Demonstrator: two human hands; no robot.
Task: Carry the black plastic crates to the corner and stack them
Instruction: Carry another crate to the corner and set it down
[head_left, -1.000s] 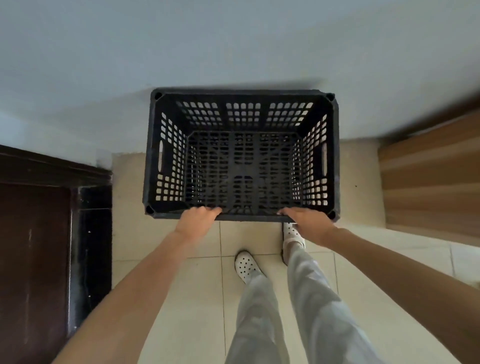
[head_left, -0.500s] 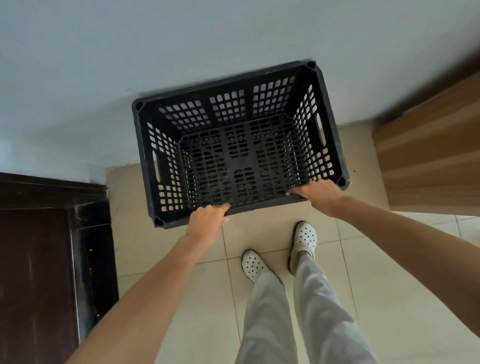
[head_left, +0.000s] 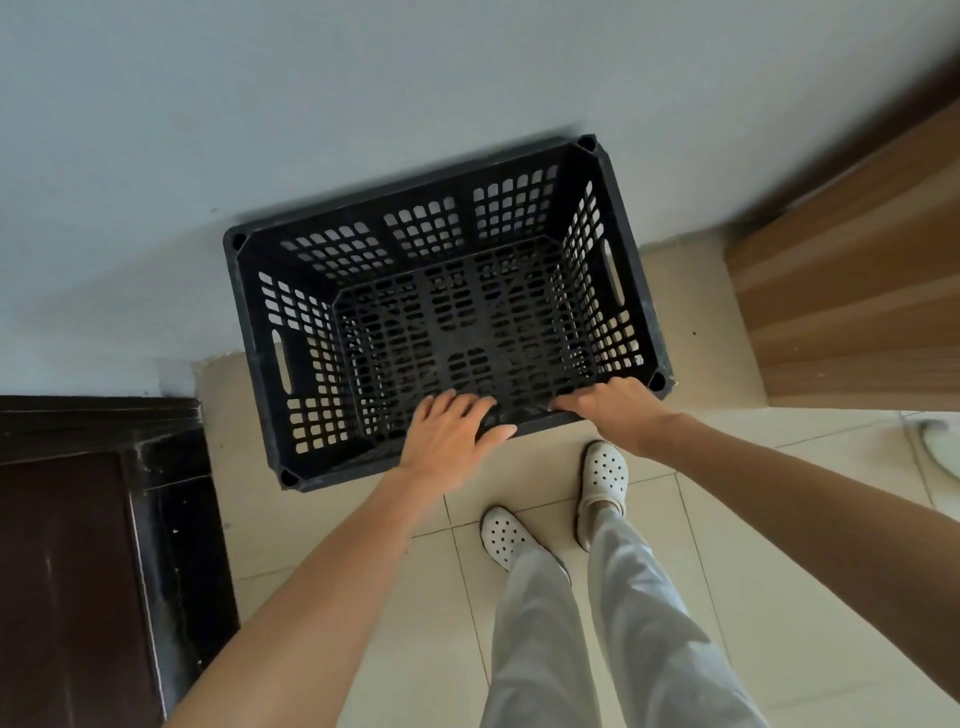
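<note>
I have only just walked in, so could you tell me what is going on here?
A person standing on the tiled floor handles an empty black crate by its near rim, close to the wall. The right hand grips the rim near the corner; the left hand lies on it with fingers straight.

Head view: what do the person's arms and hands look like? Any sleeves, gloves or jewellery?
The left hand and right hand wear no gloves; no ring, watch or bracelet shows. Both arms are bare up to the frame edge, no sleeve in view.
</note>
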